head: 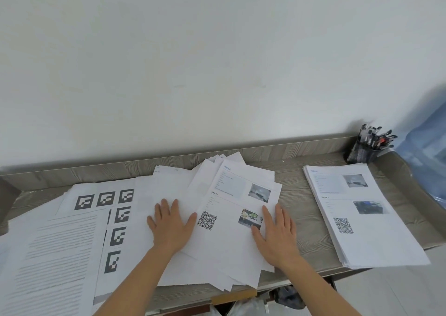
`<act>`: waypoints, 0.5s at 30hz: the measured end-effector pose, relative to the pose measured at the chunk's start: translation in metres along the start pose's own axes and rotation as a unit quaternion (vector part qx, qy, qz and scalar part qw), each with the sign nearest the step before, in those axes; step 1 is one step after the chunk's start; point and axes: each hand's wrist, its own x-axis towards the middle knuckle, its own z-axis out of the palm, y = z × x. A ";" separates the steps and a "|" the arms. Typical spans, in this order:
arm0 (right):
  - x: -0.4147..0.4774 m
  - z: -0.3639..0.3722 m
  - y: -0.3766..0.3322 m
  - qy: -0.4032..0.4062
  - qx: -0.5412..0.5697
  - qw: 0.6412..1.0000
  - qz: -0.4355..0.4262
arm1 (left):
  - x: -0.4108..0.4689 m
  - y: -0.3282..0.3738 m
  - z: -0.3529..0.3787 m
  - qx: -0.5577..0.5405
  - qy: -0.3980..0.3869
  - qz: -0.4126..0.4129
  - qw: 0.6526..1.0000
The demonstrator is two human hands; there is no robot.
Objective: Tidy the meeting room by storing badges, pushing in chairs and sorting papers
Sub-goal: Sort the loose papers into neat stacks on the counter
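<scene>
Both hands (left (pixel 170 224), right (pixel 277 232)) press flat, fingers spread, on messy papers (pixel 231 240) near a pen cup (pixel 368 147).

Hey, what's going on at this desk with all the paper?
A person is sorting papers by hand. The left hand and right hand lie flat, fingers straight, on a loose fanned pile of printed sheets in the middle of the wooden desk. A squared-up stack of similar sheets sits apart to the right, near a mesh pen holder. Marker sheets and a text page lie spread at the left.
</scene>
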 end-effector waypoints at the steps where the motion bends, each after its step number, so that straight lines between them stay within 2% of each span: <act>1: -0.001 0.000 0.002 0.000 0.002 1.000 0.001 | -0.002 0.005 0.003 -0.003 -0.009 0.022 1.000; 7: 0.000 0.007 0.001 -0.004 -0.005 1.000 -0.006 | -0.013 0.019 0.007 -0.072 -0.052 0.114 0.989; 10: 0.006 0.007 -0.007 -0.017 0.007 0.998 -0.054 | -0.016 0.012 -0.005 -0.174 -0.039 0.090 0.980; 11: 0.007 0.007 -0.008 -0.022 0.019 0.997 -0.072 | -0.017 0.007 -0.010 -0.178 -0.020 0.078 0.981; 13: 0.010 0.005 -0.006 -0.009 0.049 0.996 -0.079 | -0.015 -0.007 -0.015 -0.098 0.018 0.048 0.994; 15: 0.008 0.003 -0.004 0.015 0.062 0.997 -0.038 | -0.015 -0.021 -0.015 -0.004 0.016 -0.023 1.000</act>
